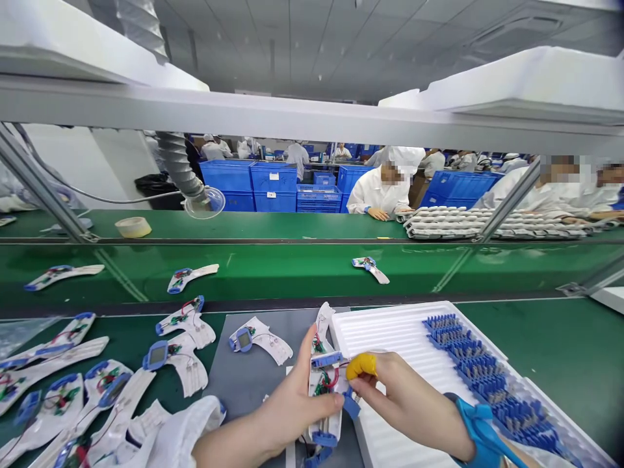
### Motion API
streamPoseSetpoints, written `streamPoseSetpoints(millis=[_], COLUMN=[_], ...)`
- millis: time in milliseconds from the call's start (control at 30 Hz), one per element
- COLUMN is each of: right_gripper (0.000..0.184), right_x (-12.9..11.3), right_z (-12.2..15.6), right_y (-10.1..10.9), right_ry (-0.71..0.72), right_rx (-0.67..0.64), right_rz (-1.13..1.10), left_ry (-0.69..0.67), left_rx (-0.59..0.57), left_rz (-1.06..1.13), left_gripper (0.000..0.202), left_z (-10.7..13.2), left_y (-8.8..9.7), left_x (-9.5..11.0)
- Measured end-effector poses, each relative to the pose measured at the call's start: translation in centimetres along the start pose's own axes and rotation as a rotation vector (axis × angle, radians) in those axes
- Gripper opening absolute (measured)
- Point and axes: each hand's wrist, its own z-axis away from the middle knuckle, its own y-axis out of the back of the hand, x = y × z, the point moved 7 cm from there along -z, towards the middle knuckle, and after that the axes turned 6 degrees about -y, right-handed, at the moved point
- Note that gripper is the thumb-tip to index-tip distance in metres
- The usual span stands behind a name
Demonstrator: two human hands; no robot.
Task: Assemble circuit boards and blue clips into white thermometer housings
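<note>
My left hand (292,406) is closed around a white thermometer-shaped half shell (324,377) with red wires and a green board inside, held upright over a grey mat (244,380). My right hand (397,400), with a yellow cot on one fingertip, pinches a small blue part (350,404) against the shell's lower side. A blue strap circles my right wrist. Another open shell (260,339) lies on the mat to the left.
A white ribbed tray (390,325) with rows of blue parts (487,377) sits at right. Several open shells (97,383) pile at left. More shells (371,268) ride the green conveyor. Across it, people in white work beside stacked trays and blue crates (248,182).
</note>
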Motion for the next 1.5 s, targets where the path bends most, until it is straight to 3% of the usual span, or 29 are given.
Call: streamPoseSetpoints(millis=[100, 200, 267, 300, 433, 567, 733, 900, 1000, 1133, 1233, 1333, 1400, 1433, 1500], right_gripper=[0.02, 0.008, 0.029, 0.034, 0.022, 0.024, 0.02, 0.012, 0.013, 0.025, 0.039, 0.044, 0.04, 0.037, 0.031], right_x=[0.1, 0.6, 0.8, 0.8, 0.3, -0.4, -1.0, -1.2, -0.6, 1.2, 3.4, 7.6, 10.7, 12.1, 14.6], right_z=[0.2, 0.5, 0.8, 0.8, 0.8, 0.7, 0.8, 1.2, 0.5, -1.5, -1.3, 2.6, 6.8, 9.0, 13.2], right_y=[-0.2, -0.1, -0.3, -0.6, -1.5, -1.7, -1.9, -1.9, -3.0, -4.2, -1.3, 4.7, 7.1, 7.2, 5.7], right_ry=[-0.011, -0.051, -0.071, -0.071, 0.002, 0.105, 0.164, 0.215, 0.219, 0.181, 0.171, -0.028, -0.214, -0.311, -0.501], right_rx=[0.016, 0.158, 0.215, 0.216, 0.213, 0.256, 0.29, 0.442, 0.547, 0.56, 0.575, 0.711, 0.663, 0.583, 0.366], right_rz=[-0.017, -0.094, -0.086, -0.057, 0.073, 0.177, 0.225, 0.322, 0.48, 0.614, 0.612, 0.576, 0.581, 0.575, 0.522], left_ry=[-0.042, -0.131, -0.162, -0.16, -0.16, -0.164, -0.145, -0.173, -0.158, -0.053, -0.039, -0.012, -0.004, -0.002, -0.021], left_rx=[0.007, 0.052, 0.068, 0.065, 0.078, 0.072, 0.143, 0.195, 0.26, 0.372, 0.428, 0.447, 0.44, 0.434, 0.407], left_rz=[-0.032, -0.066, -0.063, -0.049, -0.009, 0.005, 0.066, 0.127, 0.061, -0.255, -0.451, -0.688, -0.871, -0.967, -1.153], left_gripper=[0.111, 0.107, 0.106, 0.107, 0.105, 0.102, 0.1, 0.104, 0.098, 0.08, 0.075, 0.038, 0.036, 0.037, 0.043], left_z=[0.0, -0.1, -0.2, -0.2, -0.2, 0.0, 0.2, 0.0, -0.7, -4.3, -9.9, -16.2, -19.8, -21.2, -23.0], left_y=[0.0, 0.5, 0.8, 0.9, 1.0, 1.0, 1.4, 1.8, 2.7, 5.0, 7.4, 9.8, 10.8, 11.1, 11.5], left_x=[0.2, 0.7, 0.9, 0.8, 1.0, 1.0, 0.6, 0.5, -0.2, -0.9, 1.2, 4.5, 6.5, 7.2, 7.9])
